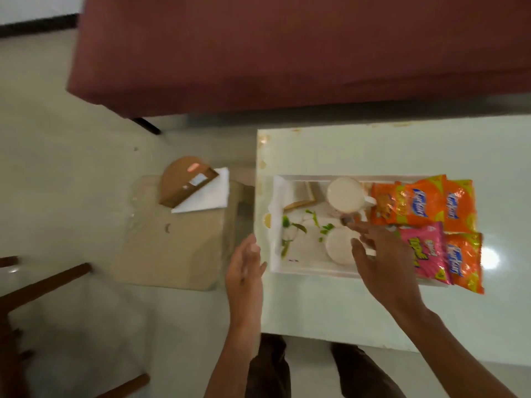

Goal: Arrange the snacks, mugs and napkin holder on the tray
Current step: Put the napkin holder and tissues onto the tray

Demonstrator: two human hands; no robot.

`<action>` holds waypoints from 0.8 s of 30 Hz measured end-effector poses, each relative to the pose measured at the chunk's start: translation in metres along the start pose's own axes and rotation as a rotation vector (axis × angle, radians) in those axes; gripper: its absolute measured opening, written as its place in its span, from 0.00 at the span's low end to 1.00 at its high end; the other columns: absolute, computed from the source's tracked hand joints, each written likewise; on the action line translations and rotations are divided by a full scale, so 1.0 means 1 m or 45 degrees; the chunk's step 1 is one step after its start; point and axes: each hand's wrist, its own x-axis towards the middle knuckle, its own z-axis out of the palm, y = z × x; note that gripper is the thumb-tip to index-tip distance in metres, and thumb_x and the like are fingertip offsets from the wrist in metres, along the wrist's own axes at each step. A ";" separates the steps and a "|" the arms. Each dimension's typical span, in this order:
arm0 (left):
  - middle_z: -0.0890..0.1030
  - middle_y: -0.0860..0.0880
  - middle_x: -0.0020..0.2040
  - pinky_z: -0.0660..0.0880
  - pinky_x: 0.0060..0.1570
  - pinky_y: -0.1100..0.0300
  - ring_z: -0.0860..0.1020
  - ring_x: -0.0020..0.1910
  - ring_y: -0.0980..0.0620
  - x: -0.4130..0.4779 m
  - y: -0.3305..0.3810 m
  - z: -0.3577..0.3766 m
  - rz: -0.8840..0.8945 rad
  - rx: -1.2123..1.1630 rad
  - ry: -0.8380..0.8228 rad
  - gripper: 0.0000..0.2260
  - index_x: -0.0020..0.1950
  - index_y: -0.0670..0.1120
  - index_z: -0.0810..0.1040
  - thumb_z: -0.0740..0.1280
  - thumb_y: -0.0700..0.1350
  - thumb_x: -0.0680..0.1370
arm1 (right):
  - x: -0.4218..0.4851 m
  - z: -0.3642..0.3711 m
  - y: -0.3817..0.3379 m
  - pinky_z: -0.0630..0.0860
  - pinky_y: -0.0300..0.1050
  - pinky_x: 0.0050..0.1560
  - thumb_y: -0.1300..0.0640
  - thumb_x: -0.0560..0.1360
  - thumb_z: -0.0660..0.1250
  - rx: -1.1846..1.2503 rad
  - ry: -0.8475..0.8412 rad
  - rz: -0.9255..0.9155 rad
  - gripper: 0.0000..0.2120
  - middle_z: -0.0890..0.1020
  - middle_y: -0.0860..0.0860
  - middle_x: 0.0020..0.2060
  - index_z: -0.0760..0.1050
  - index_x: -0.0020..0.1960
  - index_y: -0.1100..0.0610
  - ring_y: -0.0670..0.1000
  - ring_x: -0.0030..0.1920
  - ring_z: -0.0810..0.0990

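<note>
Glossy plastic snack packets [425,214], smooth white ceramic mugs [346,194], matt wooden napkin holder [184,182], shiny tabletop [402,150]

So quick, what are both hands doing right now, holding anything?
Left hand: open, holding nothing.
Right hand: open, fingers spread over the near mug, not gripping it.

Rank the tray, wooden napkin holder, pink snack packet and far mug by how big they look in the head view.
Largest: tray.
Next: wooden napkin holder and pink snack packet, too alike to rank.
Smallest: far mug.
</note>
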 end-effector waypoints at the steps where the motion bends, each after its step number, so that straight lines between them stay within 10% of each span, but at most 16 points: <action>1: 0.81 0.53 0.64 0.78 0.63 0.51 0.80 0.63 0.55 0.002 0.010 -0.016 0.004 -0.030 0.058 0.13 0.63 0.55 0.79 0.67 0.52 0.78 | 0.002 0.002 -0.014 0.78 0.41 0.54 0.64 0.76 0.67 0.045 -0.028 -0.017 0.15 0.83 0.45 0.55 0.79 0.61 0.53 0.44 0.53 0.81; 8: 0.82 0.50 0.60 0.78 0.59 0.50 0.81 0.60 0.51 0.075 0.069 -0.107 0.038 -0.142 0.347 0.08 0.60 0.52 0.79 0.66 0.48 0.81 | 0.050 0.071 -0.112 0.68 0.17 0.44 0.57 0.77 0.69 0.274 -0.184 -0.047 0.08 0.81 0.35 0.48 0.79 0.55 0.48 0.26 0.49 0.77; 15: 0.80 0.54 0.52 0.76 0.56 0.52 0.77 0.58 0.50 0.177 0.076 -0.133 -0.124 -0.058 0.359 0.11 0.64 0.48 0.76 0.64 0.46 0.82 | 0.117 0.180 -0.151 0.76 0.40 0.58 0.52 0.78 0.66 0.317 -0.331 0.146 0.14 0.81 0.44 0.56 0.77 0.63 0.51 0.42 0.55 0.79; 24: 0.70 0.27 0.67 0.64 0.66 0.30 0.68 0.67 0.25 0.217 0.066 -0.144 -0.231 -0.017 0.211 0.17 0.65 0.37 0.76 0.62 0.48 0.82 | 0.144 0.261 -0.159 0.65 0.24 0.42 0.53 0.78 0.68 0.144 -0.312 0.178 0.18 0.79 0.48 0.62 0.74 0.67 0.52 0.43 0.54 0.77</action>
